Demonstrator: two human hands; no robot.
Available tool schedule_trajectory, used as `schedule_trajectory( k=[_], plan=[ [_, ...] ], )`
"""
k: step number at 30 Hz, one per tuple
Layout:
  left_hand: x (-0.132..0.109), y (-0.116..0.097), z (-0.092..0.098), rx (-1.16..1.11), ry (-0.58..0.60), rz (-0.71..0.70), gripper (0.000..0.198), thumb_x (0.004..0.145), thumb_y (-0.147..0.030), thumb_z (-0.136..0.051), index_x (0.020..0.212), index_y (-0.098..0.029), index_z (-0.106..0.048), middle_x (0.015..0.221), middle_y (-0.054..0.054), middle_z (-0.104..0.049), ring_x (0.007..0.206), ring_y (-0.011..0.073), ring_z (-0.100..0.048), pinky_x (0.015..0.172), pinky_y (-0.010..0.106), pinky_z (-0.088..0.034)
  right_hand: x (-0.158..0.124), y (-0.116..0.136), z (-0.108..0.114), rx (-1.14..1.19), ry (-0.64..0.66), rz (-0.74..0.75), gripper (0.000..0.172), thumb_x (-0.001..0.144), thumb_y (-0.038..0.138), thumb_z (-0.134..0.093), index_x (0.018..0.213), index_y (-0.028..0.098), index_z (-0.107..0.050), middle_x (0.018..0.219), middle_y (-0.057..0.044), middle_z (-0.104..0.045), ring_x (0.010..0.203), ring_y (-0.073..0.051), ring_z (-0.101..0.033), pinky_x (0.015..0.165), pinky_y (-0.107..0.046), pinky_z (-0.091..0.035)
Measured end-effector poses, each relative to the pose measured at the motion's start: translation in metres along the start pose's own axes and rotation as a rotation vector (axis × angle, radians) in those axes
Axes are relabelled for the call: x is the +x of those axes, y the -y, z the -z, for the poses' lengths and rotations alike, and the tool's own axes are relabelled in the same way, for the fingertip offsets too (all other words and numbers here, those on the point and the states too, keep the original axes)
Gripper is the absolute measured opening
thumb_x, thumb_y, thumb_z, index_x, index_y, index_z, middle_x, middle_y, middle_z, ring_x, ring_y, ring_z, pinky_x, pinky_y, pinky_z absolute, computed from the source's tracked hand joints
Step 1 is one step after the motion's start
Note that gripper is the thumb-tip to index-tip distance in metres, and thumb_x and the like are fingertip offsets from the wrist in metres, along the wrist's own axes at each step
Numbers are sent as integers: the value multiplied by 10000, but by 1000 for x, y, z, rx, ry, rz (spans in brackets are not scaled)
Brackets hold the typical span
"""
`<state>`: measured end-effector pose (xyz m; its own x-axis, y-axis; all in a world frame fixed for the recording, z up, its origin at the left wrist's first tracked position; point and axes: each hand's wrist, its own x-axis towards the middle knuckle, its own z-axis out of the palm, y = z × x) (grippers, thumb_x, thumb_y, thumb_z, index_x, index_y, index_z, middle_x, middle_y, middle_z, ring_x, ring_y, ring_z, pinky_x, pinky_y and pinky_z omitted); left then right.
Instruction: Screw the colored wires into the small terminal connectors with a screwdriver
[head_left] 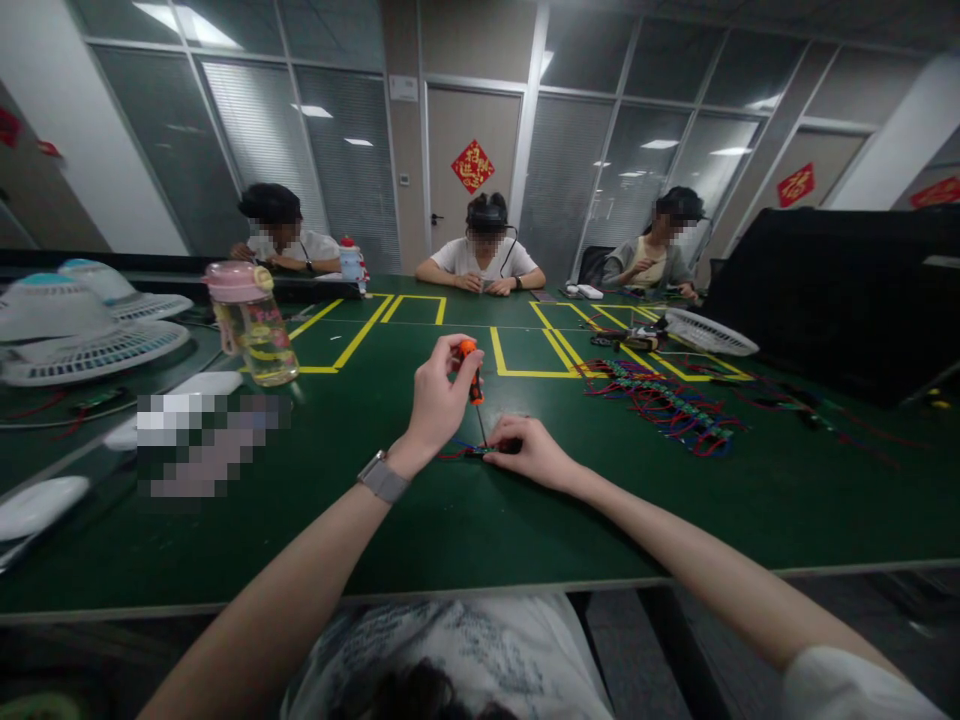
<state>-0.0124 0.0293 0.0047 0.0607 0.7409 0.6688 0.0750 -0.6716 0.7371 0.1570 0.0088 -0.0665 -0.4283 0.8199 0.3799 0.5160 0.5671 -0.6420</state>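
My left hand (pixel 437 400) is closed round the orange and black handle of a small screwdriver (pixel 472 382), held upright with its thin shaft pointing down. The tip meets a small part with red and blue wires (pixel 466 453) lying on the green table (pixel 465 520). My right hand (pixel 529 450) rests on the table and pins that part down with its fingers closed on it. A grey watch sits on my left wrist.
A pile of small boards with red and blue wires (pixel 664 400) lies at the right. A clear bottle with a pink lid (pixel 251 322) stands at the left, beside white fan grilles (pixel 82 335). Three people sit along the far side.
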Motion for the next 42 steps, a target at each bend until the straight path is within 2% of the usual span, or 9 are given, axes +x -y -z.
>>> schedule_trajectory(
  k=[16, 21, 23, 27, 30, 33, 36, 39, 42],
  plan=[
    [-3, 0, -1, 74, 54, -1, 271, 888, -410, -555, 1033, -182, -539, 844, 16, -638, 664, 116, -654, 607, 217, -540, 1, 1, 0, 12, -3, -22, 86, 741, 218, -717, 808, 169, -741, 774, -29, -638, 663, -131, -569, 613, -250, -448],
    [-6, -7, -2, 140, 130, -113, 246, 912, -345, -530, 1102, -197, -578, 1014, 47, -642, 687, 104, -650, 592, 203, -528, 1, 0, -1, 18, -3, -27, 75, 732, 201, -721, 788, 152, -726, 765, -25, -627, 639, -117, -544, 591, -236, -433],
    [-8, -11, -3, 151, 177, -176, 246, 925, -320, -511, 1125, -203, -594, 1042, 54, -652, 726, 115, -658, 637, 220, -539, 1, 0, -1, 22, 1, -29, 79, 729, 202, -723, 786, 147, -720, 760, -21, -622, 635, -113, -538, 587, -231, -431],
    [-8, -18, -5, 131, 223, -290, 248, 955, -238, -440, 1126, -193, -614, 1139, 72, -644, 1032, 170, -635, 914, 299, -509, 2, 2, 0, 13, 24, -22, 89, 745, 197, -713, 811, 139, -725, 755, -21, -614, 634, -110, -523, 596, -230, -424],
    [-6, -19, -6, 12, 258, -219, 232, 945, -232, -453, 1087, -186, -631, 1112, 71, -640, 967, 160, -652, 846, 280, -541, 2, 4, 2, 3, 49, -9, 140, 762, 201, -702, 885, 146, -740, 759, -18, -598, 631, -107, -504, 599, -231, -416],
    [-5, -18, -7, -45, 246, -147, 179, 899, -252, -543, 1027, -197, -656, 1009, 47, -625, 811, 127, -646, 705, 237, -553, 1, 4, 2, 13, 58, -1, 181, 768, 212, -701, 936, 162, -744, 750, -8, -584, 625, -106, -491, 605, -234, -415],
    [-6, -18, -8, 8, 221, -159, 125, 838, -246, -638, 952, -204, -669, 915, 18, -580, 775, 112, -602, 663, 212, -528, 2, 2, 2, 23, 61, 1, 194, 776, 229, -699, 954, 167, -746, 777, -16, -597, 633, -108, -493, 614, -240, -415],
    [-9, -20, -10, 145, 166, -254, 99, 844, -258, -640, 919, -194, -654, 890, 19, -548, 805, 124, -572, 707, 236, -518, 2, 1, 1, 16, 58, 3, 183, 773, 235, -704, 937, 168, -750, 794, -23, -613, 654, -116, -506, 628, -247, -416],
    [-13, -22, -11, 294, 125, -393, 174, 929, -239, -501, 1031, -180, -629, 1030, 70, -569, 960, 164, -573, 861, 316, -502, 2, 0, 1, -14, 63, 9, 181, 772, 220, -697, 937, 168, -751, 768, -18, -602, 646, -118, -499, 621, -248, -414]
  ],
)
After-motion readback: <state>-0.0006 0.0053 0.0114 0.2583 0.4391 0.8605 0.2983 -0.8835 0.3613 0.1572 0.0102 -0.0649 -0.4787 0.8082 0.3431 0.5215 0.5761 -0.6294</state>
